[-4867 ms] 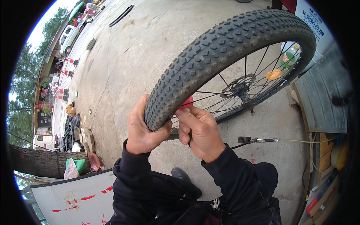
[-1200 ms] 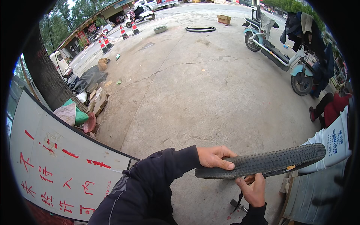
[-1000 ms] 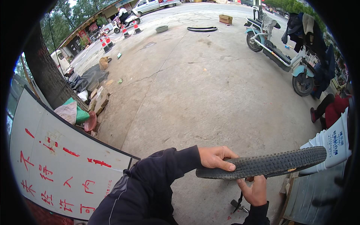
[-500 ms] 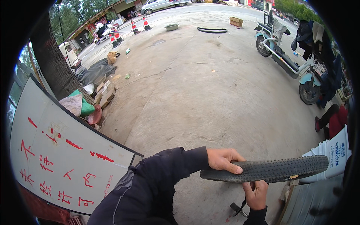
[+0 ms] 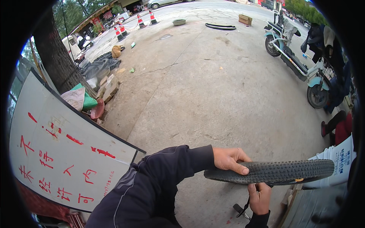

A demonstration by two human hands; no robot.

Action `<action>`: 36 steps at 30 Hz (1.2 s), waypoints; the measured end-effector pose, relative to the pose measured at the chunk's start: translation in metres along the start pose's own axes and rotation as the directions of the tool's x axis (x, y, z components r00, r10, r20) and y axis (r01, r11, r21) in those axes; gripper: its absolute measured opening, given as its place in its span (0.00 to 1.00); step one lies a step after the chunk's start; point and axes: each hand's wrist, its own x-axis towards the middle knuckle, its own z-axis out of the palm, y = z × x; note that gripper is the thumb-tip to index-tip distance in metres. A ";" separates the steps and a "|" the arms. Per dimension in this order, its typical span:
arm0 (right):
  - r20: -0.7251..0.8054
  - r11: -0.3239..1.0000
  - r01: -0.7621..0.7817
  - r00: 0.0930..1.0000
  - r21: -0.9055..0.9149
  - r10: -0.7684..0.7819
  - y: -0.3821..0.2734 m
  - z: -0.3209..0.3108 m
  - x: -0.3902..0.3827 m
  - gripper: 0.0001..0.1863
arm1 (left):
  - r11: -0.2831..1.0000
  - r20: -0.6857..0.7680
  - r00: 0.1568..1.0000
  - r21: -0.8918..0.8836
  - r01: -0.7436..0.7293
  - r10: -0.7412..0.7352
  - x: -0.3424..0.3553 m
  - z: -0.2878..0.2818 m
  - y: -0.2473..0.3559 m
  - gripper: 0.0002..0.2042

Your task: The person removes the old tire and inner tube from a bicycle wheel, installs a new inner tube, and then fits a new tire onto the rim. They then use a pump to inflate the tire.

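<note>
A black knobby bicycle tyre (image 5: 281, 171) lies flat and edge-on at the lower right of the head view. My left hand (image 5: 230, 159) rests on top of its near end, fingers curled over the tread. Below the tyre, my right hand (image 5: 259, 197) is closed around something under it; whether that is the rim or a tool I cannot tell. A small dark metal tool (image 5: 241, 210) pokes out on the ground beside that hand.
A white signboard with red characters (image 5: 64, 152) leans at the left against a tree trunk (image 5: 57, 57). Rubble and bags (image 5: 95, 95) lie at its foot. An electric scooter (image 5: 300, 60) is parked at the right. Traffic cones (image 5: 119, 32) and a loose tyre (image 5: 220, 26) lie far off on the concrete.
Five seconds ago the wheel stood upright close to my view with both hands at its tread. Now it lies flat, and over the last second the view drifted slightly while my hands stayed put.
</note>
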 end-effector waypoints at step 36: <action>-0.347 0.746 -0.662 0.685 0.069 0.640 0.122 -0.114 -0.162 0.20 | 0.994 -0.276 0.958 0.091 -0.053 0.076 -0.016 -0.022 -0.011 0.31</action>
